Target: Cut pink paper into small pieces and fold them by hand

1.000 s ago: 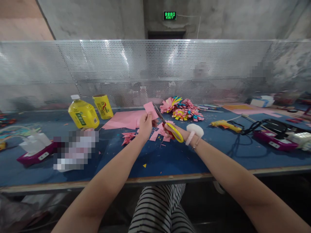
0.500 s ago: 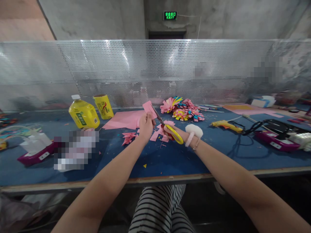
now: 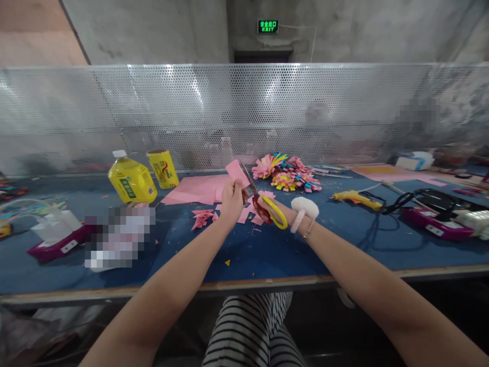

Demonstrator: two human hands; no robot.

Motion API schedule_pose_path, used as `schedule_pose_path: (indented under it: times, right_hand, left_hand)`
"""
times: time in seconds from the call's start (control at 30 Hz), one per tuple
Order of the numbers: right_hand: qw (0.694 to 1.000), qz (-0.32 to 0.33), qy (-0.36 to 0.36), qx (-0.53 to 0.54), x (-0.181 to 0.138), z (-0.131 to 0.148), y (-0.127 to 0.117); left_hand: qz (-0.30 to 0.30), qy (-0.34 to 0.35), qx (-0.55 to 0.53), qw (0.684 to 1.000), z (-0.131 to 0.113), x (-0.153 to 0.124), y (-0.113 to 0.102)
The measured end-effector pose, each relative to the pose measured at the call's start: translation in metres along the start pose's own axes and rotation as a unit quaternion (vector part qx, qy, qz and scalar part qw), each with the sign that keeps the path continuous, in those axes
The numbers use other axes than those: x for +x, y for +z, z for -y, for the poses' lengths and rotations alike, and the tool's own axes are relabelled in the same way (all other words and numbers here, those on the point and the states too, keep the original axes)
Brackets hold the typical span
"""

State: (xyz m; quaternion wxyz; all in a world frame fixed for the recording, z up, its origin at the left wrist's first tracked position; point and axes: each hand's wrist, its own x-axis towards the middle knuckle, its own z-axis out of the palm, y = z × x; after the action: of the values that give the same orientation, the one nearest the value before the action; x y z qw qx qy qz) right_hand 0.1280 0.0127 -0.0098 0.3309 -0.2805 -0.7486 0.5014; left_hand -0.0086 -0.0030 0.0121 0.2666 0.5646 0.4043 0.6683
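My left hand pinches a small piece of pink paper, held up above the table. My right hand is closed round the scissors, which have yellow and red handles. Their blades point up and away, right beside the paper's right edge; whether they are cutting into it I cannot tell. Below the hands lie several cut pink paper pieces, and left of them a small pile of pointed pink scraps. Larger pink sheets lie behind my left hand.
Colourful paper flowers sit beyond the scissors. At left stand a yellow bottle, a yellow canister and a purple power strip. A yellow glue gun and cables lie at right. A perforated metal screen borders the back.
My left hand and the pink paper have shifted slightly right and down. The scissor blades stand a little steeper beside the paper. Both hands keep their hold.
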Motion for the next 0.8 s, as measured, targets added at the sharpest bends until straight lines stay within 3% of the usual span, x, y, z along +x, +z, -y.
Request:
schedule_pose_path:
  times: [0.3,0.5,0.7,0.8]
  right_hand:
    - [0.99,-0.01,-0.009,-0.139,-0.004,0.008,0.003]
    - [0.987,-0.006,-0.022,-0.161,-0.005,0.011,0.004]
    - [0.982,-0.05,-0.004,-0.182,-0.005,0.018,0.007]
    - [0.987,-0.044,0.013,-0.152,-0.004,0.016,0.009]
  left_hand:
    - [-0.007,0.005,0.002,1.0,0.002,0.001,-0.001]
    - [-0.008,0.008,0.004,1.0,0.004,0.002,-0.002]
    - [-0.011,0.011,-0.019,1.0,0.003,0.002,-0.001]
    - [-0.009,0.014,-0.015,1.0,0.001,0.002,-0.001]
